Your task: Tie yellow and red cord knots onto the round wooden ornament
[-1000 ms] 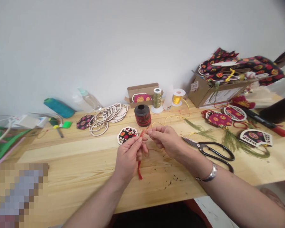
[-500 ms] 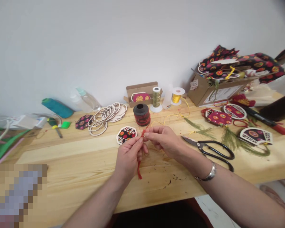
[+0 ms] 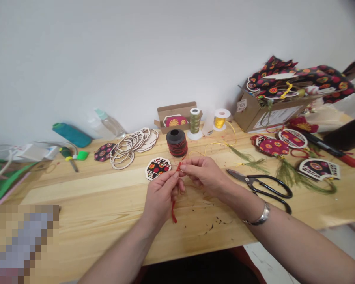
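"Wooden worktop point(image 3: 106, 213), pale wall point(image 3: 136, 47) behind; where's the red tassel point(image 3: 174, 215)?"
"Above the worktop's middle; the left hand point(image 3: 160, 194) pinches it, the tail hanging below; the right hand point(image 3: 205, 175) pinches its upper end, fingertips close together."
"And around them?"
"A fretwork-framed ornament point(image 3: 158, 169) just beyond the left hand; a thread spool point(image 3: 176, 146) behind both; black-handled scissors point(image 3: 248, 180) beside the right forearm."
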`<state>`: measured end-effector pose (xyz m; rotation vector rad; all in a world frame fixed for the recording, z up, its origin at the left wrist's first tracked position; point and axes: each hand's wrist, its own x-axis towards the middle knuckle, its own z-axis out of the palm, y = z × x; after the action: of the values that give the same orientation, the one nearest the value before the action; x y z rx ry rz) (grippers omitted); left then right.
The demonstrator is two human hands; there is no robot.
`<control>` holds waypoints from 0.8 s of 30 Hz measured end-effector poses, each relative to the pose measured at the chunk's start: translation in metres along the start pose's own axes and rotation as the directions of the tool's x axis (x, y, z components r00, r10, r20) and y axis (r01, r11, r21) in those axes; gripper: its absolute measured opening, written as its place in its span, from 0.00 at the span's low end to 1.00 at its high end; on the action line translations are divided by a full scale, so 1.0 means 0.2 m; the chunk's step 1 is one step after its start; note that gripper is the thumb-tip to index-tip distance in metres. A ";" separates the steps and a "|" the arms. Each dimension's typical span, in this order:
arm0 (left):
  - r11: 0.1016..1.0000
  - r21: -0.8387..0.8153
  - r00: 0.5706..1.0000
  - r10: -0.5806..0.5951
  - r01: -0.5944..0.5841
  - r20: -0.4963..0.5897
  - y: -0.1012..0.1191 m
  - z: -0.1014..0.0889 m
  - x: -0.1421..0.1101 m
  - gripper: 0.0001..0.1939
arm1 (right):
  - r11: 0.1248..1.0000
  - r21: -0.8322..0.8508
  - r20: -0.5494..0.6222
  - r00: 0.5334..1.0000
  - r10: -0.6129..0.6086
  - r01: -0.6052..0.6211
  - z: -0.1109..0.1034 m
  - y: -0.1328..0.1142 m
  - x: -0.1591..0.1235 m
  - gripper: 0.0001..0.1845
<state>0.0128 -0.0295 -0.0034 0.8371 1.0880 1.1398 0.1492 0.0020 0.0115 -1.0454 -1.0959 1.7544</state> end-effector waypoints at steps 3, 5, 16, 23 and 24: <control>1.000 -0.009 1.000 0.001 -0.001 -0.009 0.00 0.00 0.00 0.09 | 1.000 -0.011 0.027 1.000 0.002 -0.001 0.00 0.00 0.00 0.10; 1.000 -0.025 1.000 0.001 -0.001 -0.018 0.00 0.00 0.00 0.09 | 1.000 -0.016 0.009 1.000 0.010 -0.010 0.00 -0.01 0.00 0.09; 1.000 -0.029 0.998 -0.007 0.005 -0.064 0.01 0.01 0.00 0.10 | 0.999 -0.038 -0.041 0.999 -0.005 0.004 0.00 -0.02 -0.01 0.07; 0.998 0.058 0.999 0.018 -0.016 -0.033 -0.01 0.00 0.00 0.08 | 0.999 0.016 0.019 0.999 -0.031 0.031 0.00 -0.02 0.00 0.08; 0.997 0.076 1.000 0.018 -0.016 -0.017 -0.02 -0.01 0.00 0.08 | 0.999 0.023 0.027 0.999 -0.031 0.030 0.00 -0.01 0.00 0.09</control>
<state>0.0124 -0.0306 -0.0073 0.8981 1.1466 1.1282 0.1508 0.0027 0.0139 -0.9885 -1.1007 1.7580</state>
